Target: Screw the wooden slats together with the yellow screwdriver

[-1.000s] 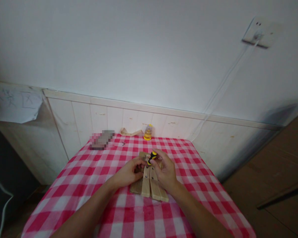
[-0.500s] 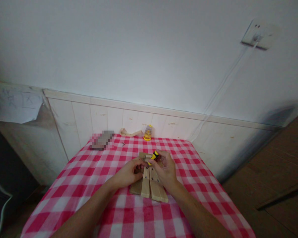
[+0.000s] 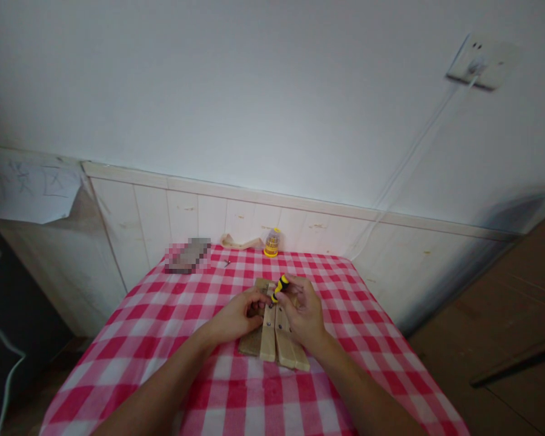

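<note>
Several pale wooden slats point(image 3: 272, 342) joined side by side lie on the red-and-white checked tablecloth point(image 3: 172, 339), with dark screws showing on them. My right hand point(image 3: 302, 309) is closed round a small screwdriver with a yellow-and-black handle point(image 3: 280, 286), its tip pointing down at the slats' far end. My left hand point(image 3: 240, 315) rests on the left side of the slats, fingers curled and pinched near the screwdriver tip; what they pinch is too small to make out.
A small yellow-capped jar of bits point(image 3: 271, 243) and a beige object point(image 3: 238, 243) stand at the table's far edge by the panelled wall. A blurred patch point(image 3: 188, 255) lies at the far left. A tiny dark item point(image 3: 226, 263) lies beside it. Wooden floor point(image 3: 495, 327) lies to the right.
The screwdriver handle has tilted slightly in my right hand. Both hands stay over the far end of the slats, and the view has shifted a little.
</note>
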The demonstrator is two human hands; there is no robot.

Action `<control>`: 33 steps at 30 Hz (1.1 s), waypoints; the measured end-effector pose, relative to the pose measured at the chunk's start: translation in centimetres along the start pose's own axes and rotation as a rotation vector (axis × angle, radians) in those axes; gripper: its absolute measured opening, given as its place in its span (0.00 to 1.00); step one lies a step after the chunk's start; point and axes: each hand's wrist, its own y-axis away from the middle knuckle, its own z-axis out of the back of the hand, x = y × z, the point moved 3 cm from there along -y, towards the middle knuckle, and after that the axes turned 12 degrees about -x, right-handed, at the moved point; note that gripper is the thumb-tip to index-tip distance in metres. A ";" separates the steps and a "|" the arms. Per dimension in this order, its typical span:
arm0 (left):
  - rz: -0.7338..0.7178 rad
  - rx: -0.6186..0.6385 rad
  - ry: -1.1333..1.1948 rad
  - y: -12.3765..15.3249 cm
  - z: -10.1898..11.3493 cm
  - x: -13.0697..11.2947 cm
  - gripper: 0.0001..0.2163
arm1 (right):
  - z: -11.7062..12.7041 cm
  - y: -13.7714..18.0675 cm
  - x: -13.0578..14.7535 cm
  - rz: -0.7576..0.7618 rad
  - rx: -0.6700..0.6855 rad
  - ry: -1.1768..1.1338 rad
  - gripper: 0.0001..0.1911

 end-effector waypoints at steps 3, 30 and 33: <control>-0.005 0.002 -0.018 0.0 0.0 -0.1 0.16 | 0.0 -0.2 0.1 0.009 -0.036 0.046 0.16; -0.024 -0.016 -0.116 0.1 0.3 -0.7 0.18 | 0.4 0.1 0.7 0.096 0.001 0.082 0.16; -0.013 -0.008 -0.068 0.1 0.1 -0.9 0.17 | 0.4 -0.1 0.8 0.077 0.016 0.068 0.16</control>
